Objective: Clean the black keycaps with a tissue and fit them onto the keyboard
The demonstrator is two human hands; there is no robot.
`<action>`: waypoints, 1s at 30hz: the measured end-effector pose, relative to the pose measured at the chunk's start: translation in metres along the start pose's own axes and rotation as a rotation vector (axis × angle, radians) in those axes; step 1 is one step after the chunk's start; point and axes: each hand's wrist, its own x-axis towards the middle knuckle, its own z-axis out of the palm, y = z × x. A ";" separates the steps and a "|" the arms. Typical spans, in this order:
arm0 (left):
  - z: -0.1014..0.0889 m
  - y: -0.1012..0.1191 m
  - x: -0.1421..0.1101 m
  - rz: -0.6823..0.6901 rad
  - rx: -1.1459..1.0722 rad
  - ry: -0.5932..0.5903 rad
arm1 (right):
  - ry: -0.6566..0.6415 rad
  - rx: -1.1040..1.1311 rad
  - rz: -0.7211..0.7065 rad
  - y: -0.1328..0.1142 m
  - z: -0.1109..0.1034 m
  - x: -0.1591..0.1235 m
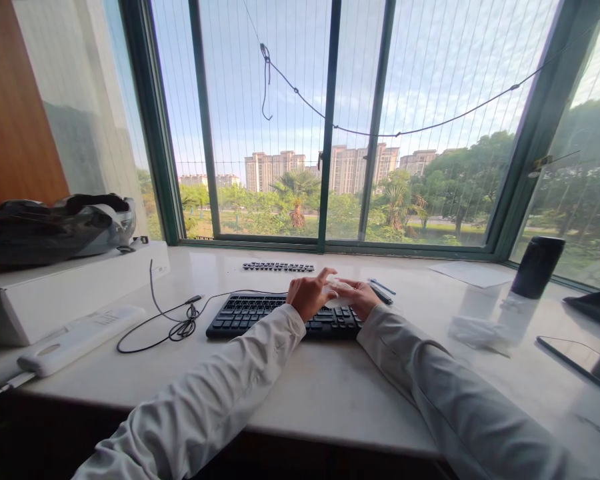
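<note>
A black keyboard (250, 313) lies on the counter beneath both hands. Some spots in its upper rows look bare of keycaps. Over its right half, my left hand (307, 295) pinches a crumpled white tissue (338, 288), with one finger raised. My right hand (364, 298) grips the same tissue from the other side, its fingers pointing toward my left hand. Behind the keyboard, several loose black keycaps (279, 267) sit in rows. A slim blue stick-like tool (383, 287) and a dark object (380, 294) lie just beyond my right hand, partly hidden.
The keyboard's coiled cable (184, 327) lies left, near a white power strip (80, 340). A white box (80, 287) carries a dark bag (45, 230). At right are clear plastic wrap (480, 331), a black cylinder (537, 267), a phone-like slab (583, 357) and paper (470, 273).
</note>
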 end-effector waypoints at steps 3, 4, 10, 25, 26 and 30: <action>0.001 0.001 -0.001 -0.004 0.016 -0.007 | 0.028 -0.034 -0.007 0.000 0.001 0.000; 0.001 0.002 -0.001 -0.008 0.015 -0.009 | 0.022 -0.027 -0.010 0.000 0.001 0.000; -0.003 0.001 -0.001 -0.027 -0.021 0.004 | -0.037 0.021 0.013 0.000 -0.002 0.001; 0.001 -0.002 0.000 -0.032 -0.015 -0.003 | 0.071 -0.047 0.015 0.004 -0.003 0.002; 0.002 -0.001 0.000 -0.029 -0.010 -0.005 | 0.090 -0.065 0.016 0.004 -0.003 0.002; 0.001 0.000 -0.001 -0.029 0.009 -0.007 | 0.081 -0.110 0.016 0.004 -0.002 0.002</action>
